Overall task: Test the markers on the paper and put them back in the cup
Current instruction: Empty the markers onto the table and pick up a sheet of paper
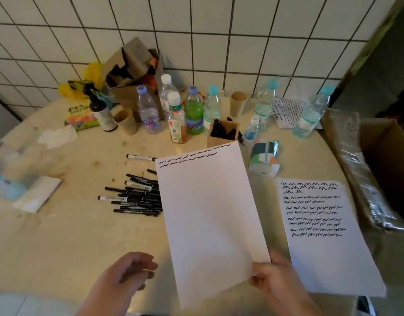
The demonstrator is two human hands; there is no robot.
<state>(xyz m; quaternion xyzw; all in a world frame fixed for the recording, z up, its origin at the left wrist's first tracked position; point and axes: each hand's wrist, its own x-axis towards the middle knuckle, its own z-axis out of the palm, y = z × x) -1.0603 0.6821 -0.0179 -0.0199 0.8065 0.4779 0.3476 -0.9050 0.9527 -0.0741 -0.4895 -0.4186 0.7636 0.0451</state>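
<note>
Markers, slim black ones w/ white labels (137,195), lie in a loose pile on the beige tabletop (71,236), just left of the white paper sheet (210,213) I'm holding; the sheet's left edge covers their right ends. One more black marker (140,157) lies apart, just beyond the pile. My right hand (273,279) pinches the sheet at its near right corner, thumb on top, fingers under. It carries two rows of black squiggles along the far edge, rest blank. My left hand (125,272) hovers over the table near the sheet's lower left, fingers loosely curled, holding nothing.

Behind the sheet's far edge stands a square brown cardboard cup (222,133) w/ dark marker ends showing inside. Second white sheet (322,236), filled w/ many squiggle rows, lies flat to the right. Row of clear plastic bottles (148,110) plus a green drink bottle (193,115) stands farther back, w/ two round brown paper cups (238,103) among them. White tiled wall (196,30) behind. Open brown cardboard box (388,156) at far right.
</note>
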